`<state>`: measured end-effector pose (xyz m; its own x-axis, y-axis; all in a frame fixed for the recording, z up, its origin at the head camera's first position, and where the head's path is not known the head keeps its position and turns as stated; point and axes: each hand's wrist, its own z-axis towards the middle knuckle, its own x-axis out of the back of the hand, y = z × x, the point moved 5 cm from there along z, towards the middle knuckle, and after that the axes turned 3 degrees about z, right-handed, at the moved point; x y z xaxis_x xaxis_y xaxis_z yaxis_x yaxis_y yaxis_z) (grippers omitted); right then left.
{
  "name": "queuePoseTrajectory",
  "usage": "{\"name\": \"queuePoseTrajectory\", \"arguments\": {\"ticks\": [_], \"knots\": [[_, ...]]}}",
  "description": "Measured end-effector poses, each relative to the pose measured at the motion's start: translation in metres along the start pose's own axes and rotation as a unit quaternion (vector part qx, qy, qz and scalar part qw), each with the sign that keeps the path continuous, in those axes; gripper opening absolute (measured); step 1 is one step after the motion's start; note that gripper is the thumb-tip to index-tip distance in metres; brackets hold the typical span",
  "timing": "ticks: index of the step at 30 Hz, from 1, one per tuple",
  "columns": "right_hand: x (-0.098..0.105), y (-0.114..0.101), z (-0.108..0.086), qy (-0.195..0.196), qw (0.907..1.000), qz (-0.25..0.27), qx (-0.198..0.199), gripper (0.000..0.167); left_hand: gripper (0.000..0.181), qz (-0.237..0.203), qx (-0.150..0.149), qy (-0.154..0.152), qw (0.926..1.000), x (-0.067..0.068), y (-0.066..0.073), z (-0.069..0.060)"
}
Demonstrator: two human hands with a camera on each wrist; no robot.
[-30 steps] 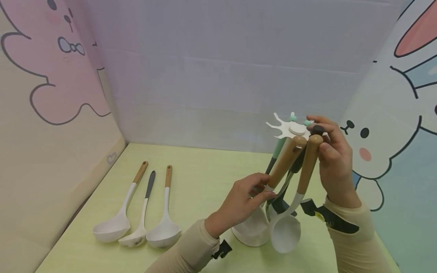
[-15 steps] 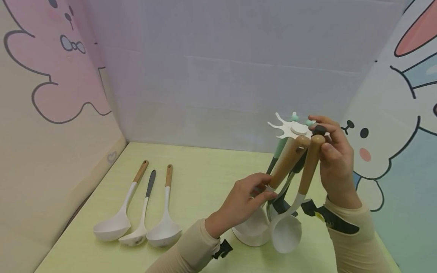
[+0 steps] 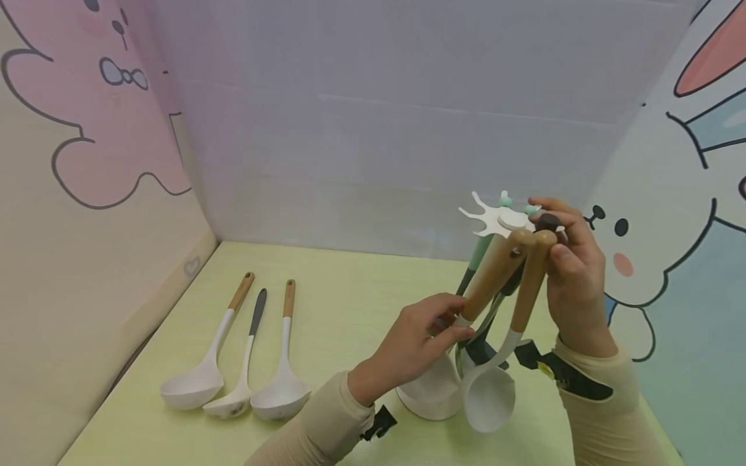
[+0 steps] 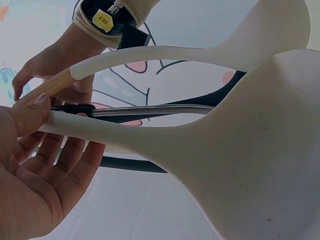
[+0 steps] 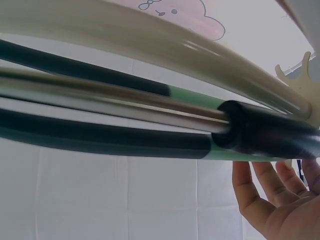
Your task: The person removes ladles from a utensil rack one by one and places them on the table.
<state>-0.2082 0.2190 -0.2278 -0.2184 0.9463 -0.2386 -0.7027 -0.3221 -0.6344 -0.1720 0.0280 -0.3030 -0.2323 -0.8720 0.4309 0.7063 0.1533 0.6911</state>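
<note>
A white utensil stand (image 3: 494,220) with a hooked top holds several hanging utensils. My left hand (image 3: 408,336) pinches a ladle with a wooden handle (image 3: 492,278) near its white neck; in the left wrist view its broad white bowl (image 4: 265,145) fills the right side. At the stand's top, my right hand (image 3: 574,278) has thumb and fingers around the hook edge, beside a black handle end (image 3: 546,222). Another wooden-handled white ladle (image 3: 489,398) hangs in front. In the right wrist view a steel-shafted utensil (image 5: 125,102) and green-and-dark handles (image 5: 190,97) run past my fingers.
Three utensils lie on the yellow-green table (image 3: 344,278) at left: a wooden-handled ladle (image 3: 195,387), a grey-handled spoon-like utensil (image 3: 230,401) and another wooden-handled ladle (image 3: 282,395). The stand's round base (image 3: 428,408) is partly hidden. Printed panels enclose the table.
The stand's top and the hung handles have shifted very slightly to the right. Both hands keep nearly the same hold, and the three utensils at left lie as before.
</note>
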Motion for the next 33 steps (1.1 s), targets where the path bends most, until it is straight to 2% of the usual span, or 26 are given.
{"name": "queuePoseTrajectory", "arguments": {"ticks": [13,21,33], "knots": [[-0.0002,0.0007,0.0,0.001,1.0,-0.008,-0.001,0.03,0.033,0.002,0.006,-0.013,0.9999,0.0029,0.006,-0.0007],[0.0006,0.0008,-0.0001,0.003,1.0,-0.004,-0.004,0.029,0.031,-0.005,-0.006,-0.017,0.9998,0.0027,0.0074,-0.0008],[0.0001,0.0007,-0.0006,-0.009,0.9999,-0.001,-0.005,0.029,0.03,0.0,0.002,-0.037,0.9993,0.0032,0.0098,-0.0034]]}}
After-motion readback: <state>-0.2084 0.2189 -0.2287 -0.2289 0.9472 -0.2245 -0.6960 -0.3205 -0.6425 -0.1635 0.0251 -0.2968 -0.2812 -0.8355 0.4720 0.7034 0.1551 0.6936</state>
